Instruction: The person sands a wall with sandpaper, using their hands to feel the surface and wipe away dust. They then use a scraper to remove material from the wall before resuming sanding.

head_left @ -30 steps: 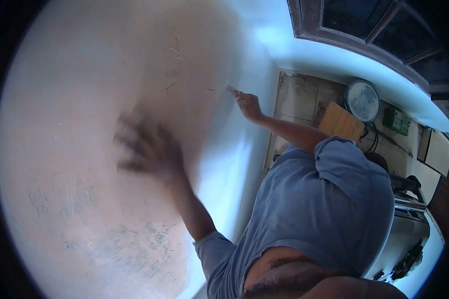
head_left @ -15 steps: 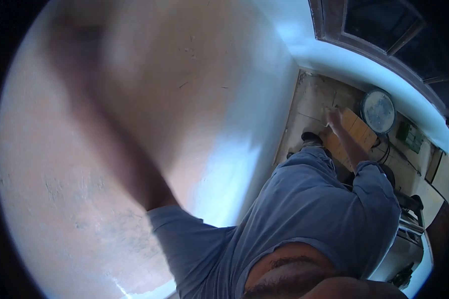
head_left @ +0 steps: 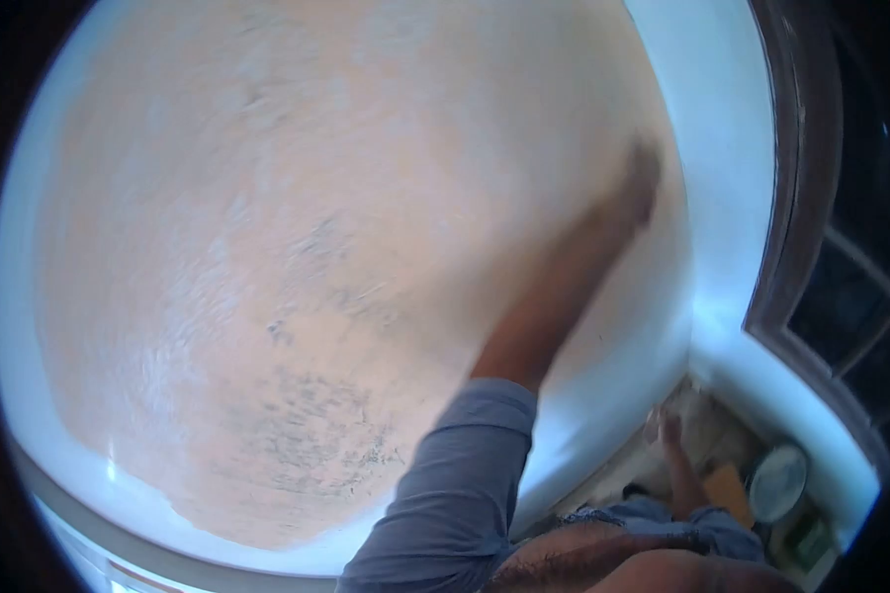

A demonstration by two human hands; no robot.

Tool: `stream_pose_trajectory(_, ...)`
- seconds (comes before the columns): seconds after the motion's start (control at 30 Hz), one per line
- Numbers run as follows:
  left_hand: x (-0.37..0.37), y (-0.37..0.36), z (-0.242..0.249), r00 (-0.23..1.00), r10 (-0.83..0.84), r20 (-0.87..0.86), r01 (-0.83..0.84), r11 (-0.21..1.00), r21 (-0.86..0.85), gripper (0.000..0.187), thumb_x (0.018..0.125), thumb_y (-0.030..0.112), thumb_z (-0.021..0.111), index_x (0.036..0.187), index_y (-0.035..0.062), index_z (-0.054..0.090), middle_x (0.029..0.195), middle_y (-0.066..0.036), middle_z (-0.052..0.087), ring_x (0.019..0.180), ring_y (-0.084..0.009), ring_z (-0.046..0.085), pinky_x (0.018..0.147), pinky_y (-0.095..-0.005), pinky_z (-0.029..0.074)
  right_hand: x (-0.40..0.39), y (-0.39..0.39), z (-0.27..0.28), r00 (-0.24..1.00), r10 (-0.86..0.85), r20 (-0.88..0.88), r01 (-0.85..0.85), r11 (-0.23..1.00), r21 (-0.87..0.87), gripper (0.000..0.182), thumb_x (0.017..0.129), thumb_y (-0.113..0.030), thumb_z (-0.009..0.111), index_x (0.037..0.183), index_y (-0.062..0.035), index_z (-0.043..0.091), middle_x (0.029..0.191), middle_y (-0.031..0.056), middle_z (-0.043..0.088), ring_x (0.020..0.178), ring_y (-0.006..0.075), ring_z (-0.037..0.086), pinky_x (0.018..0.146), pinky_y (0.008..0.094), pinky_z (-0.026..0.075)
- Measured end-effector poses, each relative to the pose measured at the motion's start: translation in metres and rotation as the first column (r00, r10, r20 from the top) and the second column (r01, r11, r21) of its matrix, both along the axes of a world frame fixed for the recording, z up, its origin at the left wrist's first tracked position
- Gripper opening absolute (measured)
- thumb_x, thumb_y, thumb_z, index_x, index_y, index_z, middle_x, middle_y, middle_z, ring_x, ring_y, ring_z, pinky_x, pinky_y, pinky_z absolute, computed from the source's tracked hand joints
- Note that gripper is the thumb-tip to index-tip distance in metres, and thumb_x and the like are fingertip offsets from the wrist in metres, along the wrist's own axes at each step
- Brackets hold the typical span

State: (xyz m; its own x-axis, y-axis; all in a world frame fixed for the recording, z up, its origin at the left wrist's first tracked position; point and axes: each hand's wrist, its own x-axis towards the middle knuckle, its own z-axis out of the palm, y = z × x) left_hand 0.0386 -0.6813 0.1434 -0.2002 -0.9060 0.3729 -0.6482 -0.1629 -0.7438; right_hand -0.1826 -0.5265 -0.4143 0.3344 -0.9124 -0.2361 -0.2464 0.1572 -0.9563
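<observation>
My left hand (head_left: 635, 188) is stretched out against the plastered wall (head_left: 396, 188), close to its right edge. Motion smears its fingers, so their shape and anything under them cannot be made out. Low on the right, my right hand (head_left: 672, 430) hangs above the floor, well apart from the wall. Its fingers look curled around something small and pale that I cannot name. The wall surface is pinkish-beige with whitish streaks, and dark scuffs mark its middle and lower part.
A dark-framed window (head_left: 786, 198) curves along the right side. Below it on the floor stand a round bucket (head_left: 779, 482), an orange-brown wooden board (head_left: 728, 491) and a green item (head_left: 811, 542). A pale ledge (head_left: 218, 568) runs along the lower left.
My left hand has swept from the upper left across the wall to the right. The view has tilted towards the wall, so body and floor sit lower. My right hand still hangs down.
</observation>
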Motion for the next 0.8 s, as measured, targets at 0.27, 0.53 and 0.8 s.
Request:
stream_pose_trajectory(0.27,-0.052,0.213,-0.324,0.501,0.783,-0.368,0.314,0.231,0.921,0.043,0.092,0.047,0.055,0.096,0.0079,0.074,0.115,-0.014,0.067,0.108,-0.0262,0.063,0.105,-0.0462,0.042,-0.074,-0.017,0.014,0.821,0.396,-0.411,-0.444,0.896,-0.024,0.035,0.093,-0.032,0.054,0.097,0.0015,0.066,0.085,0.0214,0.066,0.082,0.0392,0.066,0.077,0.0487,0.052)
stream_pose_trajectory(0.53,-0.066,0.399,-0.323,-0.312,0.247,-0.918,0.188,0.963,0.195,0.037,0.098,0.018,0.049,0.132,0.0064,0.057,0.124,-0.012,0.064,0.114,-0.0241,0.06,0.1,-0.0379,0.046,-0.052,-0.087,0.045,0.91,0.183,-0.372,-0.233,0.968,-0.095,0.031,0.094,-0.025,0.049,0.105,0.002,0.06,0.097,0.0205,0.063,0.087,0.0346,0.065,0.074,0.0461,0.056)
stream_pose_trajectory(0.8,-0.109,0.542,-0.115,0.794,-0.387,-0.469,-0.491,0.045,-0.87,0.03,0.088,0.006,0.057,0.117,-0.0006,0.062,0.119,-0.028,0.059,0.112,-0.0423,0.056,0.093,-0.0432,0.045,0.089,-0.144,0.292,0.876,-0.154,0.458,0.263,0.947,-0.185,0.029,0.094,-0.017,0.043,0.114,0.0025,0.053,0.109,0.0196,0.06,0.093,0.0301,0.064,0.071,0.0436,0.06)
